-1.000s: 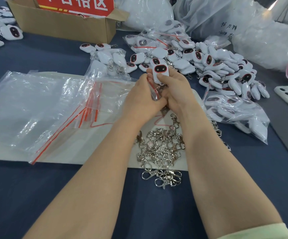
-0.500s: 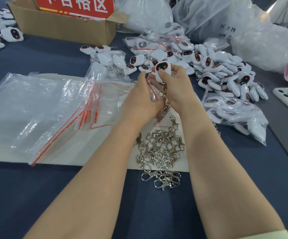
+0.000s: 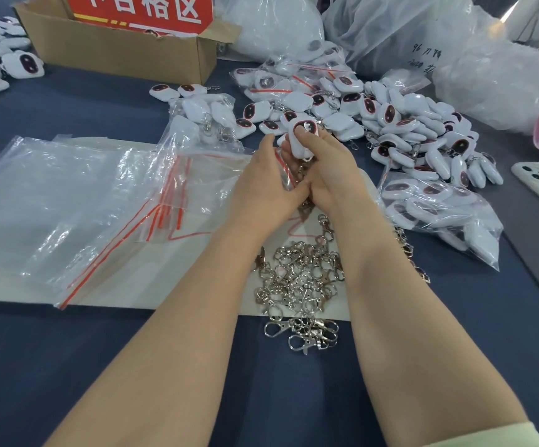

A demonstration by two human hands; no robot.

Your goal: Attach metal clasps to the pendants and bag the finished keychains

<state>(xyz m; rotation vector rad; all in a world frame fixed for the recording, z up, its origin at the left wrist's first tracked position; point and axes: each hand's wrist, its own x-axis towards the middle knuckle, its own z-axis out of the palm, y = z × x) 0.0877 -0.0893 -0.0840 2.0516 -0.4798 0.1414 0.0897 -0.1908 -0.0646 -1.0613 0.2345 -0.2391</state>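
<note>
white pendant (image 3: 300, 138) pinched in right hand (image 3: 329, 169), one small bag (image 3: 283, 171) gripped in left hand (image 3: 266, 188)

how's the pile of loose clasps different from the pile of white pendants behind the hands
The clasps are shiny bare metal; the pendants are white shells with dark oval faces. The clasp pile is small and lies near the person, between the forearms, partly on a pale sheet; the pendant heap is far larger and spreads across the blue table beyond the hands. Both are loose, unbagged heaps.
</note>
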